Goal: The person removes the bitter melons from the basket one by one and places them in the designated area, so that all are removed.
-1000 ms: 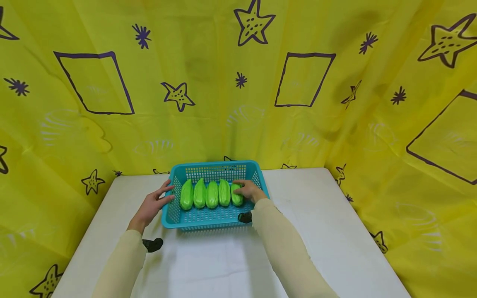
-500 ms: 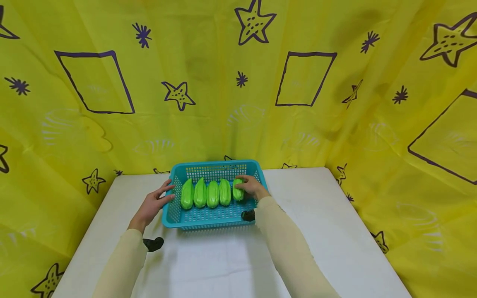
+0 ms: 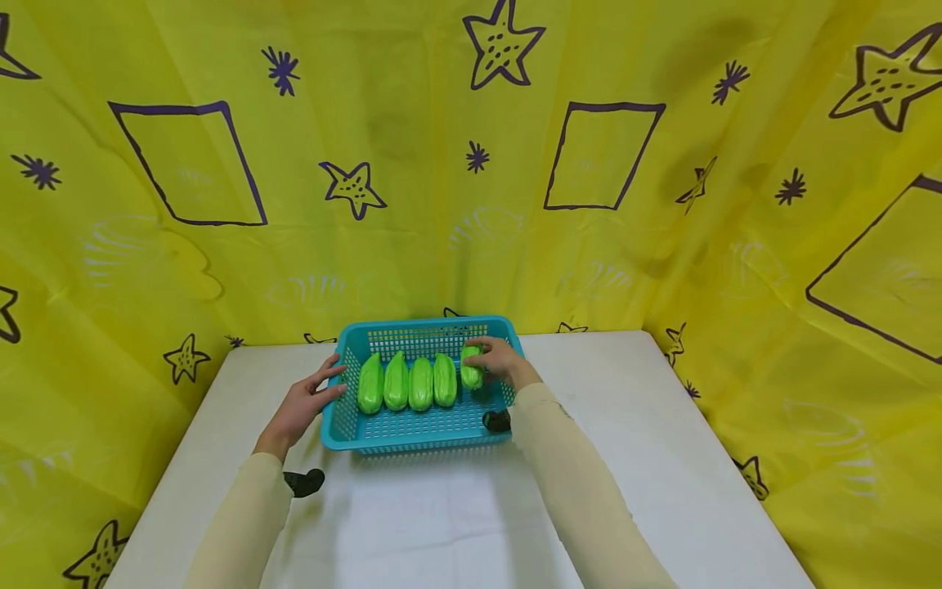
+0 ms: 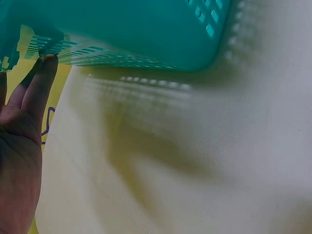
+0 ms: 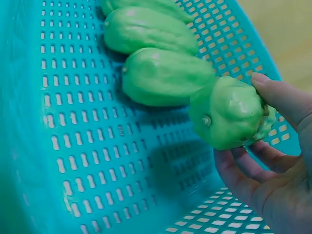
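Observation:
My right hand (image 3: pixel 504 361) holds a light-green bitter melon (image 3: pixel 471 370) between thumb and fingers, above the right side of a turquoise plastic basket (image 3: pixel 423 442). Seen from the right wrist, the held bitter melon (image 5: pixel 226 114) is tilted, its stem end facing the camera, thumb on one side and fingers underneath. Several more bitter melons (image 3: pixel 421 384) lie side by side in the basket, left of the held one. My left hand (image 3: pixel 298 407) touches the basket's left rim with fingers spread and nearly straight; in the left wrist view its fingers (image 4: pixel 44 83) reach up to the basket wall.
The basket stands near the back edge of a white table (image 3: pixel 412 523). Behind and at both sides hangs a yellow curtain (image 3: pixel 412 262) with purple stars and frames. Dark wrist-worn pieces stick out by each sleeve, the right one (image 3: pixel 496 421) over the basket's front.
My right hand has lifted the rightmost bitter melon off its spot in the row and moved it slightly back and right, widening the gap. My left hand has stayed at the rim.

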Action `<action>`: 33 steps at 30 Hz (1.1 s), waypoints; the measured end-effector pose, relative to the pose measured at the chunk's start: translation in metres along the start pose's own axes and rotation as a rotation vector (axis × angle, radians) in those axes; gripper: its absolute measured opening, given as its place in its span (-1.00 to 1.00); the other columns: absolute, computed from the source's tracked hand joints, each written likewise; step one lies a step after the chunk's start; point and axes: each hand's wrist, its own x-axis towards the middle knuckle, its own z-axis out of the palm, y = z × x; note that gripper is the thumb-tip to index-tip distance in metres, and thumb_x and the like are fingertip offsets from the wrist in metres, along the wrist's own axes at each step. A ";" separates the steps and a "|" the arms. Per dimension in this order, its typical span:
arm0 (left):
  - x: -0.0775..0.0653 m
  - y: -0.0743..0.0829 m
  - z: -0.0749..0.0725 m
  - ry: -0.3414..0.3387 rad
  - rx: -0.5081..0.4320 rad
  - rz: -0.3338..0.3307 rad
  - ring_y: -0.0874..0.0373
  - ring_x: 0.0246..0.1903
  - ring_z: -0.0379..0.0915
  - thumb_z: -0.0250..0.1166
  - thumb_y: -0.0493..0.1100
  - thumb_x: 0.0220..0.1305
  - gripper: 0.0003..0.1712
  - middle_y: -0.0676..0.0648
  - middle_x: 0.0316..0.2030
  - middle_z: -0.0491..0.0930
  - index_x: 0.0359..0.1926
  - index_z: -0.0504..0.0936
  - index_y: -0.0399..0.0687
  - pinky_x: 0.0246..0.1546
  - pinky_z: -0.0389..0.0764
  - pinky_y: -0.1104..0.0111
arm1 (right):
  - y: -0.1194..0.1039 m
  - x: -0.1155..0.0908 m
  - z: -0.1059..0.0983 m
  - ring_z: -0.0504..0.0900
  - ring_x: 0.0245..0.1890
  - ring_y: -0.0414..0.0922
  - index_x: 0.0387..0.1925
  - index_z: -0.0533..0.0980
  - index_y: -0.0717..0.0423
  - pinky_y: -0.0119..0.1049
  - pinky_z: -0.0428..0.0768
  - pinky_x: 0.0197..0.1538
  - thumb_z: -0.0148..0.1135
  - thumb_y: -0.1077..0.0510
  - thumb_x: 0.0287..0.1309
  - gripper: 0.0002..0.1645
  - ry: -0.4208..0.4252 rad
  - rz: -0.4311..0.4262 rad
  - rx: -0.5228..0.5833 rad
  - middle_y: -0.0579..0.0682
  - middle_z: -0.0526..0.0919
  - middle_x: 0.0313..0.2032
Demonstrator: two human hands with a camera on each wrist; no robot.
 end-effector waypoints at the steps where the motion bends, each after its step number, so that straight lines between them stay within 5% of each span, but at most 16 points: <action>1: 0.000 0.000 0.000 0.001 0.000 -0.001 -0.16 0.50 -0.30 0.23 0.07 0.37 -0.27 0.10 0.54 -0.13 0.44 0.28 -0.12 0.30 0.21 -0.14 | -0.002 0.000 -0.001 0.45 0.19 0.22 0.38 0.32 0.10 0.16 0.48 0.18 0.26 0.23 0.28 -0.34 -0.007 -0.004 -0.006 0.34 0.21 0.34; 10: 0.001 -0.001 -0.002 0.003 -0.007 0.007 -0.15 0.50 -0.31 0.21 0.04 0.39 -0.29 0.09 0.54 -0.13 0.44 0.27 -0.13 0.31 0.20 -0.13 | -0.023 -0.006 -0.009 0.33 0.31 0.19 0.38 0.33 0.05 0.13 0.48 0.19 0.26 0.20 0.29 -0.35 -0.062 -0.072 -0.057 0.30 0.06 0.44; 19: 0.000 -0.001 -0.002 0.010 0.002 0.000 -0.15 0.50 -0.30 0.21 0.03 0.40 -0.30 0.11 0.54 -0.13 0.44 0.27 -0.12 0.32 0.19 -0.12 | -0.034 -0.014 -0.017 0.56 -0.02 0.07 0.33 0.40 -0.02 -0.09 0.63 -0.05 0.28 0.15 0.28 -0.41 0.006 -0.139 -0.069 0.23 0.23 0.30; 26: 0.001 0.000 -0.002 0.011 0.012 -0.007 -0.14 0.50 -0.32 0.21 0.04 0.40 -0.29 0.11 0.53 -0.13 0.45 0.27 -0.11 0.33 0.17 -0.13 | -0.034 -0.027 -0.026 0.49 0.13 0.12 0.33 0.40 -0.01 0.05 0.57 0.08 0.27 0.13 0.29 -0.41 0.041 -0.168 -0.073 0.22 0.24 0.34; 33: 0.002 -0.002 0.000 0.004 -0.001 0.007 -0.14 0.50 -0.33 0.21 0.01 0.41 -0.31 0.10 0.53 -0.11 0.44 0.27 -0.13 0.33 0.16 -0.12 | -0.026 -0.036 -0.041 0.55 0.01 0.09 0.35 0.38 -0.03 0.00 0.59 0.02 0.25 0.09 0.31 -0.40 0.061 -0.180 -0.059 0.21 0.21 0.36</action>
